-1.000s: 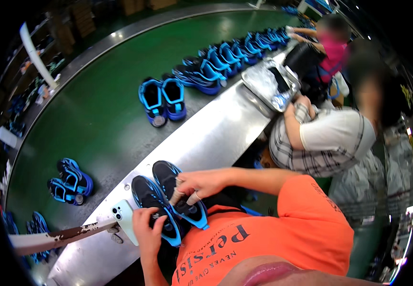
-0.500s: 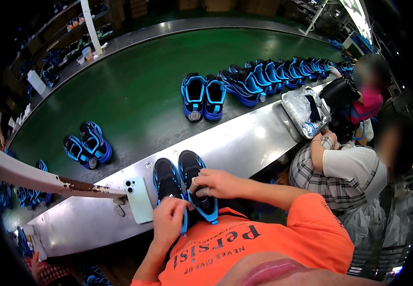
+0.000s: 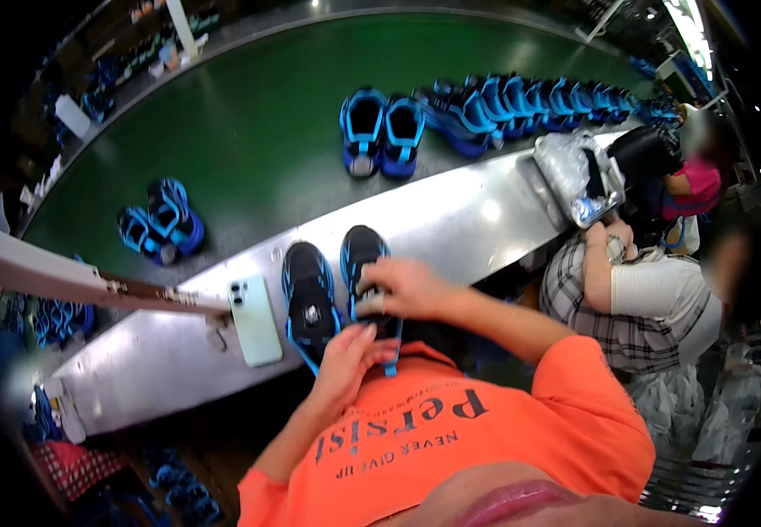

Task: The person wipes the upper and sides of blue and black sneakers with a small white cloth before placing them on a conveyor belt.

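A pair of black and blue sports shoes lies toe-away on the metal ledge in front of me. The left shoe (image 3: 310,294) rests beside the right shoe (image 3: 364,248), untouched. My right hand (image 3: 408,290) is closed over the tongue area of the right shoe, fingers curled onto its upper; light coverings show on some fingertips. At that shoe's near end is my left hand (image 3: 345,364), its fingers stretched loosely against the collar. What lies under the fingers is partly hidden. A pale green phone (image 3: 255,321) lies left of the pair.
Across the green belt (image 3: 248,132) stand a nearer pair of shoes (image 3: 380,132), a long row of shoes (image 3: 521,105) and another pair at left (image 3: 162,224). A tray (image 3: 578,180) holds plastic bags. A white post (image 3: 90,272) crosses the left; a seated person (image 3: 626,290) is at right.
My left hand has moved right, from between the two shoes to the right shoe's collar, and its fingers have loosened. My right hand stays on the right shoe. The whole view has shifted.
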The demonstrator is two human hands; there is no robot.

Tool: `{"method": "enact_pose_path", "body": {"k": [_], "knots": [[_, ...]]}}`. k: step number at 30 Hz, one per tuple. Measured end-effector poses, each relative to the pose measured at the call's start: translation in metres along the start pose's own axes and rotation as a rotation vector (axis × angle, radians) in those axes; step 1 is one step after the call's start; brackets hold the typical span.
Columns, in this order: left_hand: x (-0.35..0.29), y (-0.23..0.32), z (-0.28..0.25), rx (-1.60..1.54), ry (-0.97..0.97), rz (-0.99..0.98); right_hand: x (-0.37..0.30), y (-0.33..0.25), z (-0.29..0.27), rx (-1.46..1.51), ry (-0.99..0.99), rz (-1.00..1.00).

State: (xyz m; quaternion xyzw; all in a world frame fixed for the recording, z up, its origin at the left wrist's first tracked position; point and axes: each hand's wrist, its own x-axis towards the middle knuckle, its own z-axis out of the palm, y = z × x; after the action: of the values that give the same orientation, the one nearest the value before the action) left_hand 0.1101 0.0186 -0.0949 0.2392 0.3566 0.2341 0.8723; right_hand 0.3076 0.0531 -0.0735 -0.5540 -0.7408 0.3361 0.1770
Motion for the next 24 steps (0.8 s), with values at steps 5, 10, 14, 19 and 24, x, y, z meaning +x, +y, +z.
{"method": "enact_pose_path", "body": {"k": [5, 10, 14, 19, 24], "knots": [[0.025, -0.014, 0.0, 0.036, 0.063, -0.053, 0.009, 0.01, -0.015, 0.092, -0.177, -0.262], [0.018, -0.003, 0.03, 0.278, 0.224, -0.024, -0.01, 0.01, -0.003, -0.039, 0.119, -0.105], [0.019, 0.0, 0.028, 0.314, 0.222, -0.067, -0.003, 0.023, -0.018, 0.11, -0.096, -0.254], [0.024, -0.001, 0.029, 0.225, 0.212, -0.044, -0.009, 0.024, 0.009, 0.015, 0.132, -0.139], [0.02, 0.003, 0.029, 0.186, 0.173, -0.121, -0.006, 0.028, -0.007, 0.141, 0.017, -0.263]]}}
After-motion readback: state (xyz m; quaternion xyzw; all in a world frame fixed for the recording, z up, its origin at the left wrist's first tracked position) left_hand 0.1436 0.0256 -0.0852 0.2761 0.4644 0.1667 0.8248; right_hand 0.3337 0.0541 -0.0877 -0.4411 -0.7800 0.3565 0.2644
